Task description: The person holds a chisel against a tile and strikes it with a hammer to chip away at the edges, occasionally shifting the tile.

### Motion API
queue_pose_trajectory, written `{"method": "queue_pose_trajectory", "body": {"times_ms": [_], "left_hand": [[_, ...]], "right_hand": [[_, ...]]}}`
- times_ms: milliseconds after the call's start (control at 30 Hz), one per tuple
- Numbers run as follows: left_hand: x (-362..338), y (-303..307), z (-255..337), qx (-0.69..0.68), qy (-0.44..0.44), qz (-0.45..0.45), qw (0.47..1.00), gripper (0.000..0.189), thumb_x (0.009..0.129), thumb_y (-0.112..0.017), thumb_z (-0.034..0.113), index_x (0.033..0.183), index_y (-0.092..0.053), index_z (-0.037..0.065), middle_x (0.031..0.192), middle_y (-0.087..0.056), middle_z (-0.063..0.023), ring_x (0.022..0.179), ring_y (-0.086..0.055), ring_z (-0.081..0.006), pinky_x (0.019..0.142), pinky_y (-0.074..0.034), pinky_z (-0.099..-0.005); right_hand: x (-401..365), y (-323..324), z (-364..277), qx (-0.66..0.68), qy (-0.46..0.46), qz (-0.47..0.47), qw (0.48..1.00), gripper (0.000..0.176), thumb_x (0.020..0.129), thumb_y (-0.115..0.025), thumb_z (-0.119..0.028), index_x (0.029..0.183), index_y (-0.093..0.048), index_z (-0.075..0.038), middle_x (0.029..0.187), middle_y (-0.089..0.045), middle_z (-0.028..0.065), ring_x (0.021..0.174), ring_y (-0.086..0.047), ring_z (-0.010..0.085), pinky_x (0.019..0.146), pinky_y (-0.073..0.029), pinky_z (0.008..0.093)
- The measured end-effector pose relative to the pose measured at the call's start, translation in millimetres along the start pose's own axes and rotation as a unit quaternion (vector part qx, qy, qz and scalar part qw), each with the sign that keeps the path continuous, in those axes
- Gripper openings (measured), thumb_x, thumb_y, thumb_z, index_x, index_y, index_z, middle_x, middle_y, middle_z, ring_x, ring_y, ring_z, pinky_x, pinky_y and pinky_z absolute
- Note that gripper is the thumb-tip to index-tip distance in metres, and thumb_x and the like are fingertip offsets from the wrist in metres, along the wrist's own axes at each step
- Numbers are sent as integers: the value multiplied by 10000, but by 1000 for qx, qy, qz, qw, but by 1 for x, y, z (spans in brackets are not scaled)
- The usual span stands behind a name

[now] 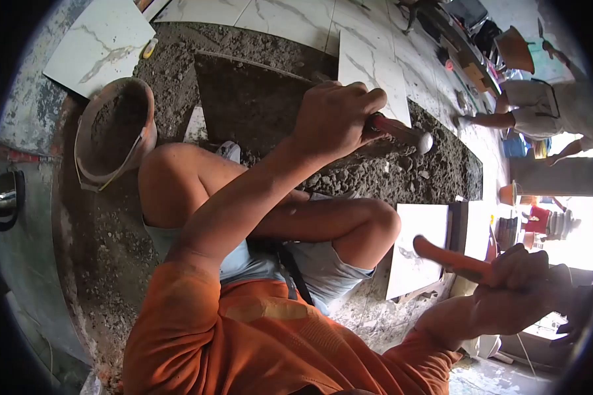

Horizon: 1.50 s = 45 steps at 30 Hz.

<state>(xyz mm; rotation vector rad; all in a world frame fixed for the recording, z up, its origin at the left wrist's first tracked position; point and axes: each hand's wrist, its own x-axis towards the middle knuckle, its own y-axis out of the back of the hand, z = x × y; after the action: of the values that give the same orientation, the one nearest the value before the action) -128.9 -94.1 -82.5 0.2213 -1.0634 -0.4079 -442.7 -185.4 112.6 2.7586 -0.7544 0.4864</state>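
Observation:
My left hand (pixel 336 118) is closed around the reddish handle of a tool with a rounded grey head (pixel 416 138), held over a bed of dark, lumpy mortar (pixel 375 174). Just left of that hand a dark square slab (pixel 250 99) lies flat on the mortar. Lower right, my right hand (pixel 517 289) grips a second tool by its orange handle (pixel 448 258); its working end is hidden. My bare knees (pixel 369 224) are bent between the two hands, and my orange shirt fills the bottom.
A clay-coloured bucket of mortar (pixel 115 131) stands at the left. White marble-pattern tiles (pixel 375 72) cover the floor beyond the mortar, and one loose tile (pixel 416 253) lies near my right hand. Another person (pixel 540 112) crouches at the upper right among clutter.

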Motion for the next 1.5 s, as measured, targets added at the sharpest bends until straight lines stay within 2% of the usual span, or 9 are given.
{"method": "queue_pose_trajectory", "body": {"times_ms": [67,133,300,367,533,633,1167,1267,1500], "left_hand": [[-3,0,2,-10,-2,-1,1000,397,703,-865,343,939,-617,143,776,-657,-29,701,-684,-268,632,-539,-405],[-2,1,0,6,-15,19,1000,405,721,-864,398,920,-621,141,765,-653,-27,681,-680,-269,628,-537,-412],[-2,0,3,6,11,1,1000,414,781,-831,492,860,-621,144,728,-634,-32,643,-668,-268,620,-524,-404],[-7,-5,2,3,0,10,1000,423,798,-818,517,839,-620,145,718,-630,-33,635,-666,-264,621,-521,-401],[-9,-9,-13,-14,-69,68,995,455,826,-811,520,791,-560,142,649,-555,-24,609,-625,-248,608,-510,-391],[-15,-3,-13,-72,-75,57,993,373,853,-831,420,798,-621,116,682,-602,-21,615,-628,-213,614,-511,-371],[-4,4,-16,-272,4,19,962,265,963,-748,242,838,-608,54,695,-581,-32,630,-597,-121,577,-487,-282],[-18,9,-34,-144,-86,3,986,298,861,-825,355,916,-681,99,883,-708,-62,777,-714,-256,702,-571,-376],[0,23,-25,-187,-71,-97,975,469,855,-817,470,829,-612,49,799,-652,-85,755,-688,-270,699,-551,-377]], "right_hand": [[-4,10,6,57,-120,-158,978,560,1034,-479,-479,1125,-588,63,929,-590,161,856,-601,340,892,-484,438],[-13,-53,55,-631,-3,39,775,229,964,-665,-218,1036,-631,-3,1035,-621,219,1011,-625,382,1043,-406,526],[8,-13,7,-88,16,139,986,444,1055,-496,-389,750,-521,-68,616,-442,31,519,-458,180,500,-421,349],[5,-24,33,-659,-67,-56,747,227,964,-639,-147,1156,-712,-50,980,-685,101,1049,-657,297,974,-456,388],[23,-58,58,-591,45,-122,796,233,955,-651,-138,1163,-669,-35,1104,-691,187,1021,-651,332,875,-501,429],[11,-69,64,-150,27,169,974,397,1077,-496,-403,965,-451,-24,583,-428,56,364,-339,101,313,-289,235],[29,-77,166,-86,-81,200,973,227,1060,-607,-213,1159,-578,-11,826,-529,-43,704,-428,21,594,-346,200],[3,-76,187,-338,-141,213,906,557,1002,-673,-272,1413,-516,70,1274,-638,294,1243,-613,403,1069,-477,416],[26,-84,183,-207,-122,199,950,424,917,-660,-116,1317,-606,13,1218,-668,228,1111,-662,366,934,-519,432]]}}
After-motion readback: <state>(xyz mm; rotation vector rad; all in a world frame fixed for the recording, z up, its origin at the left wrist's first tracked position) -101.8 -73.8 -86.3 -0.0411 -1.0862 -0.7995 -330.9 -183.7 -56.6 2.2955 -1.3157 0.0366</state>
